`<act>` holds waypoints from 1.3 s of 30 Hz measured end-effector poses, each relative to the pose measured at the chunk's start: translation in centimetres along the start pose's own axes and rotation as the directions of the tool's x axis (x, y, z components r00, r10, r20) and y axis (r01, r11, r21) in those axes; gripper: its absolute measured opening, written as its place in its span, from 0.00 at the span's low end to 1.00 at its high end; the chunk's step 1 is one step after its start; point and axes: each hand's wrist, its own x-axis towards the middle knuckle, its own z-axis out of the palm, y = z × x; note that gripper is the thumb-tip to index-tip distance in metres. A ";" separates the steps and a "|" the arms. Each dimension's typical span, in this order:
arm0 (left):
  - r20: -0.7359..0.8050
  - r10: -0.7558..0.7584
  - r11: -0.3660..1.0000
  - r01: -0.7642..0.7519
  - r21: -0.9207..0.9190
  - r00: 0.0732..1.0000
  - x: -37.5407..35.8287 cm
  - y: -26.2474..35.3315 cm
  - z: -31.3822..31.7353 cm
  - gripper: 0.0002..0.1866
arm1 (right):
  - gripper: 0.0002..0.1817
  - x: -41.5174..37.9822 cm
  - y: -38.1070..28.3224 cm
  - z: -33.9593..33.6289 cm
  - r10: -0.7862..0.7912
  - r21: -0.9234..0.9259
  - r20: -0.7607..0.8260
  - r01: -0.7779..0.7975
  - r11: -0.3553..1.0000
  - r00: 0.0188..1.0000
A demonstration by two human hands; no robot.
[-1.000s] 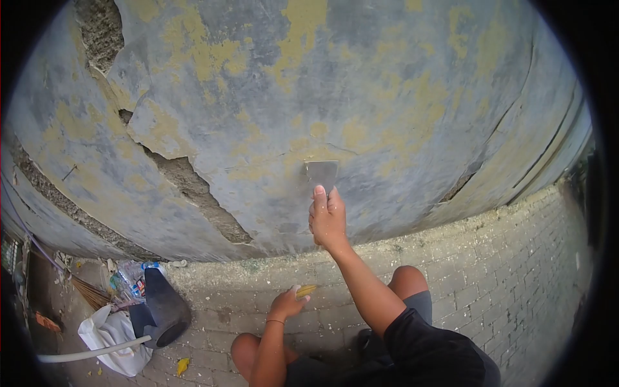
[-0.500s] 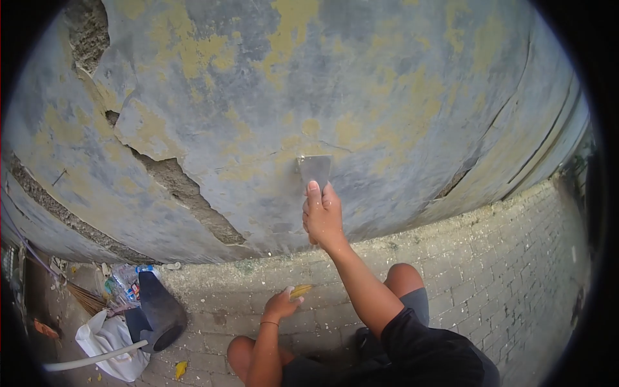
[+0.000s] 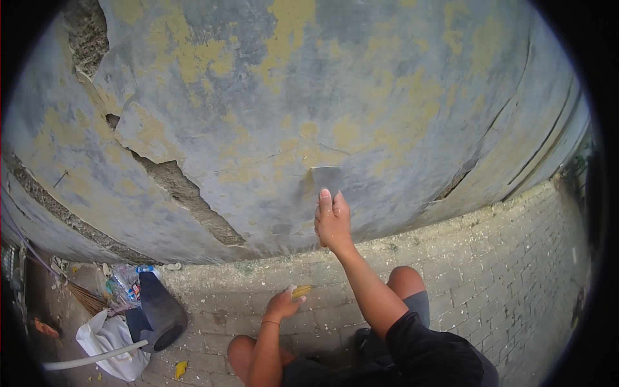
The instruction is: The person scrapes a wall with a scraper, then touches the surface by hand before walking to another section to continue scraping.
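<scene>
My right hand grips a putty knife, thumb lying along its broad metal blade. The blade's straight edge is against or very near the wall, where yellow paint patches show on worn grey plaster. Lower down, my left hand hangs beside my knee, its whitened fingers curled around a narrow yellow thing. I cannot make out what kind of thing that is.
Deep cracks run through the plaster on the left. At lower left are a dark bucket-like container, a white sack, a pale hose, plastic rubbish and a broom. Flakes dot the brick paving.
My right hand and the putty knife have moved a little down and to the right along the wall. My left hand has hardly shifted.
</scene>
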 end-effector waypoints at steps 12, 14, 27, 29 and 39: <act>0.055 -0.059 0.998 0.058 0.026 0.997 -0.3 -0.4 -0.2 0.34 | 0.18 0.4 0.1 -0.5 0.007 -0.030 0.045 -0.005 1.000 0.999; 0.099 -0.092 0.995 0.088 0.043 0.991 -1.1 0.6 -0.9 0.35 | 0.18 -0.3 0.5 -0.8 -0.004 -0.037 0.042 0.005 0.999 0.999; 0.030 -0.058 0.998 0.057 0.013 0.998 -1.0 -0.8 -0.2 0.36 | 0.19 -0.3 -1.0 -0.5 -0.004 -0.014 0.096 0.005 1.000 0.995; 0.009 -0.046 0.999 0.046 0.026 0.999 -0.3 -1.0 -0.4 0.36 | 0.18 0.0 -0.5 -0.2 0.019 -0.045 0.070 -0.016 0.999 0.997; 0.016 -0.027 0.999 0.026 0.018 1.000 -0.8 -0.2 -0.6 0.35 | 0.17 -0.2 0.0 -0.8 -0.011 0.075 0.040 0.008 0.997 0.999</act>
